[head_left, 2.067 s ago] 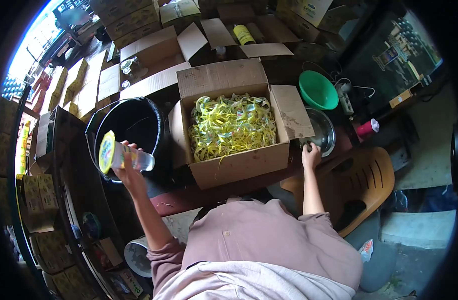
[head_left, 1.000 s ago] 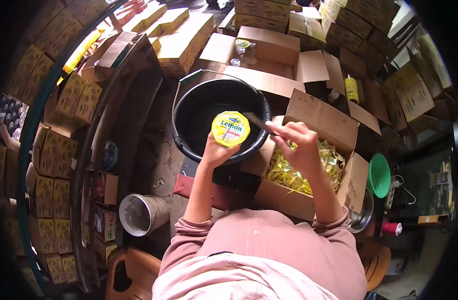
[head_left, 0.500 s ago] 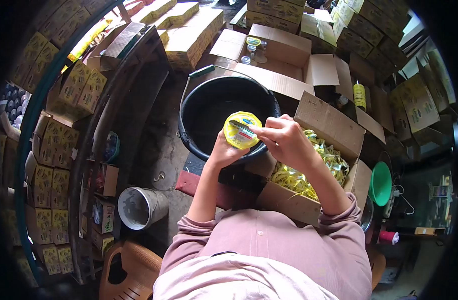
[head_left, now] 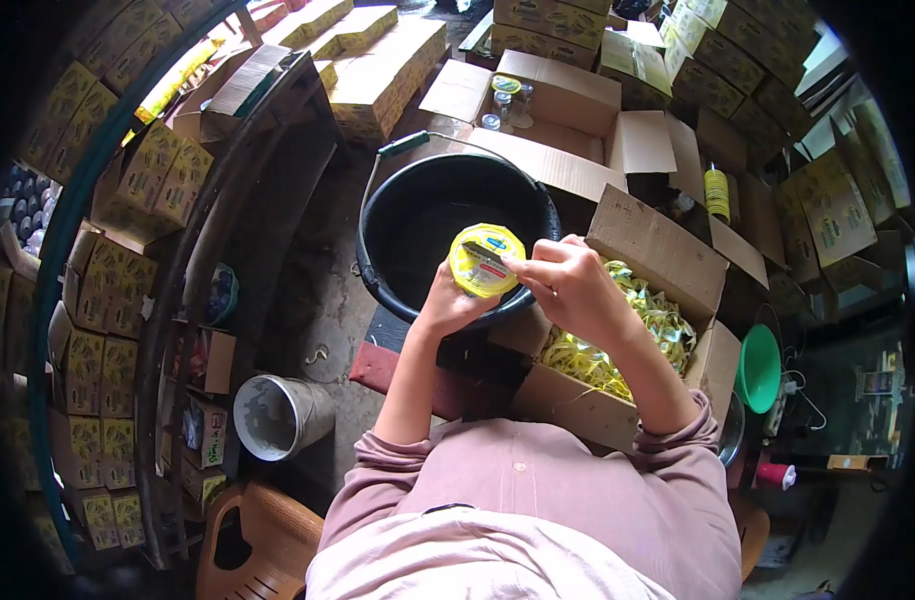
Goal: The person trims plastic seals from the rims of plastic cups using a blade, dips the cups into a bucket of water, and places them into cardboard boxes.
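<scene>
My left hand is wrapped round a cup with a yellow-rimmed lid, held over the near rim of a black bucket. The cup's body is hidden beneath the lid and my fingers. My right hand pinches a small dark blade, which lies across the lid's printed top. Below my right forearm, an open cardboard box holds crumpled yellow and clear plastic pieces.
An open carton with a few clear cups stands behind the bucket. A grey pail and an orange chair are at lower left. On the right are a green bowl and a red spool. Stacked cartons surround the area.
The view has swung left since the first frame. My right hand has come from the metal bowl to the cup, now with the blade, which has moved from beside the lid onto it.
</scene>
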Motion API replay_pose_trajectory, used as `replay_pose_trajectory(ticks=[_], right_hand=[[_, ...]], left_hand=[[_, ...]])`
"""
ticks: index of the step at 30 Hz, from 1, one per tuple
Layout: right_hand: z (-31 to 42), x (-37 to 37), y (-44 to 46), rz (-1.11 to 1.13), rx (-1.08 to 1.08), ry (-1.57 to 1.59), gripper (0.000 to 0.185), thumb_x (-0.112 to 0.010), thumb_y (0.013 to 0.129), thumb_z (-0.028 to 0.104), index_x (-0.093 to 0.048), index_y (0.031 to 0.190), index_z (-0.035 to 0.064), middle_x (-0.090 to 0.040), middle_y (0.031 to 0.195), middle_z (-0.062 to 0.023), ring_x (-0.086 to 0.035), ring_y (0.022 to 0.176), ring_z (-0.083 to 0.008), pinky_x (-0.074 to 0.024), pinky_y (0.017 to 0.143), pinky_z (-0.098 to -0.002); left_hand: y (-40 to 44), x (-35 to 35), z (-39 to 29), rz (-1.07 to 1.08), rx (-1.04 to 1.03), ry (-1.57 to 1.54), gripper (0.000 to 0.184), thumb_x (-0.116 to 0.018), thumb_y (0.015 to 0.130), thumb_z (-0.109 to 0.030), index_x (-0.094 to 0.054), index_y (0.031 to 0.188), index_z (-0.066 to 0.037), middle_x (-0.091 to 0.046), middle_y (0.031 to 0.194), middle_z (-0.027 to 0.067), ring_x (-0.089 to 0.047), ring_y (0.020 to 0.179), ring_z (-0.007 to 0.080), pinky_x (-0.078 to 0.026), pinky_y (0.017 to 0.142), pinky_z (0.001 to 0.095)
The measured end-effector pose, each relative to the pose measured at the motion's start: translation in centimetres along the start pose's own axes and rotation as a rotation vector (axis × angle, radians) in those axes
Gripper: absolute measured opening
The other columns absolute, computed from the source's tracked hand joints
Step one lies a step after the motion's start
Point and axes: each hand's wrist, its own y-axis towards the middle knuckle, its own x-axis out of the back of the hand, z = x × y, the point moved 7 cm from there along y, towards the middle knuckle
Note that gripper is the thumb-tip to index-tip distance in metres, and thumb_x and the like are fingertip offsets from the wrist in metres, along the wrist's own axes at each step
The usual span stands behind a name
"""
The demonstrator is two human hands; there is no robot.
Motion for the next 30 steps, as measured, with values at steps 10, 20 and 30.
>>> replay_pose_trajectory(ticks=[10, 20, 30], right_hand=[[-0.2, -0.2, 0.2, 0.033, 0.021, -0.015, 0.023, -0.055, 0.070, -0.002, -0.064, 0.090, 0.0069, -0.055, 0.070, -0.0075, -0.056, 0.062, -0.0245, -0.0406, 0.064, -0.0350], [-1.0, 0.8, -0.5, 0.098, 0.008, -0.055, 0.020, -0.057, 0.071, 0.001, -0.066, 0.088, 0.0063, -0.053, 0.066, -0.0071, -0.055, 0.060, -0.0229, -0.0413, 0.063, -0.0337], [-1.4, 3.5, -1.7, 0.151, 0.006, -0.090, 0.018, -0.061, 0.071, 0.003, -0.068, 0.087, 0.0086, -0.054, 0.064, -0.0055, -0.054, 0.058, -0.0211, -0.0400, 0.061, -0.0327]], left_hand=[[0.1, 0.0, -0.2, -0.028, 0.020, 0.031, 0.046, -0.066, 0.063, -0.005, -0.052, 0.106, -0.002, -0.059, 0.095, 0.0043, -0.056, 0.085, 0.0114, -0.046, 0.076, 0.0258], [0.2, 0.3, -0.4, -0.086, 0.045, 0.009, 0.044, -0.067, 0.061, -0.005, -0.054, 0.103, 0.000, -0.062, 0.091, 0.0075, -0.059, 0.084, 0.0139, -0.047, 0.077, 0.0268], [0.3, -0.1, -0.6, -0.113, 0.015, -0.045, 0.040, -0.068, 0.064, -0.003, -0.055, 0.102, -0.002, -0.062, 0.093, 0.0049, -0.058, 0.083, 0.0113, -0.047, 0.075, 0.0248]])
